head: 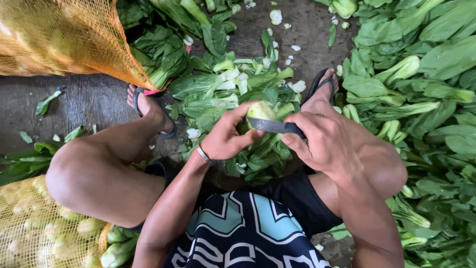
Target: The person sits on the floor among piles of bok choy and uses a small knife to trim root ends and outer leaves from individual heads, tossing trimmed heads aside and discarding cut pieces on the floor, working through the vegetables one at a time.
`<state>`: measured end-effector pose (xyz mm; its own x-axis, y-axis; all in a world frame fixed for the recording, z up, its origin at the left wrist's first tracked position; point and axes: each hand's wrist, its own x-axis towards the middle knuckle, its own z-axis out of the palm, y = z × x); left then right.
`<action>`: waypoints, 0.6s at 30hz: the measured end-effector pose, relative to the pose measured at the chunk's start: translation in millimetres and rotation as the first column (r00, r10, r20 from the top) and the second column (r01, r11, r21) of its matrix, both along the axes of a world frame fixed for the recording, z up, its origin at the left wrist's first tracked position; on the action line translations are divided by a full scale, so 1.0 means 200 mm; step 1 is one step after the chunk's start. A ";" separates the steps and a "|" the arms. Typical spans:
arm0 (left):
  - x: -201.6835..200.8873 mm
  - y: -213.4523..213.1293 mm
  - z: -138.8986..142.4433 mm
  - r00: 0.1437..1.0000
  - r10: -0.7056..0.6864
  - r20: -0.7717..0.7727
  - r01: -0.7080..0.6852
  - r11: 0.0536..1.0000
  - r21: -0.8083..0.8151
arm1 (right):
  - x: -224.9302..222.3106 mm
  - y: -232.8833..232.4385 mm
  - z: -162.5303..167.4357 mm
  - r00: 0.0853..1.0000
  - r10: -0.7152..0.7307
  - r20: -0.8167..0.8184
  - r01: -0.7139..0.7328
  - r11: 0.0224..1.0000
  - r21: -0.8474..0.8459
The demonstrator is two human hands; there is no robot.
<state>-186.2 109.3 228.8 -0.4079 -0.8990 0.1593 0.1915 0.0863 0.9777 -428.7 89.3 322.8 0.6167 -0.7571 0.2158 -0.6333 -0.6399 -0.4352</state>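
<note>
The left hand [229,136] is curled around a bok choy [261,111], its fingers wrapped over the leafy side and the thumb stretched up along the pale cut base, which faces upward between the two hands. The right hand [325,141] is closed tight on the dark handle of a knife [273,126]; the grey blade lies flat across the lower part of the bok choy's base, touching it, with its tip just beside the left fingertips. A silver bracelet [204,155] sits on the left wrist. Directly under the hands, between the person's bare knees, lies a heap of trimmed leaves [233,87], with small white stem offcuts [275,16] scattered on the wet concrete floor [89,99] beyond. Both feet wear dark flip-flops [325,82]. A deep pile of whole bok choy [421,84] covers the right side of the view. An orange mesh sack [64,39] lies at the upper left, and a second, yellow mesh sack [39,228] packed with bok choy rests beside the left knee.
</note>
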 end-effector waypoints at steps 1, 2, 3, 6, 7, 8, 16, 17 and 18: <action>0.00 0.00 0.00 0.998 -0.036 -0.043 0.036 0.999 0.008 | 0.01 0.00 0.01 1.000 -0.004 0.002 0.004 1.000 0.024; 0.00 0.00 0.00 0.999 -0.040 -0.029 0.040 0.999 0.003 | 0.02 0.01 0.01 1.000 -0.008 0.002 0.007 0.999 0.046; 0.00 0.00 -0.01 0.999 -0.045 -0.015 0.045 0.999 -0.001 | 0.02 0.01 0.02 1.000 -0.012 0.002 0.012 0.997 0.070; 0.00 0.01 -0.03 0.998 -0.067 0.015 0.066 0.997 0.030 | 0.03 0.01 0.01 1.000 0.004 0.000 -0.004 1.000 0.015; 0.00 0.02 -0.04 0.997 -0.077 0.025 0.076 0.996 0.048 | 0.03 0.01 0.01 1.000 0.005 -0.009 -0.005 1.000 0.012; -0.01 0.02 -0.05 0.997 -0.078 0.014 0.077 0.997 0.017 | 0.04 0.01 0.01 1.000 0.005 -0.017 -0.004 1.000 0.009; -0.02 0.04 -0.02 0.993 -0.116 0.014 0.114 0.989 0.089 | 0.04 0.01 -0.02 0.998 0.048 -0.042 -0.050 0.998 -0.025; -0.03 0.04 -0.01 0.991 -0.117 0.058 0.111 0.989 0.097 | 0.04 0.01 -0.01 0.998 0.052 -0.036 -0.053 0.998 -0.028; -0.03 0.04 0.01 0.988 -0.117 0.101 0.106 0.989 0.104 | 0.04 0.02 -0.01 0.998 0.056 -0.031 -0.057 0.998 -0.031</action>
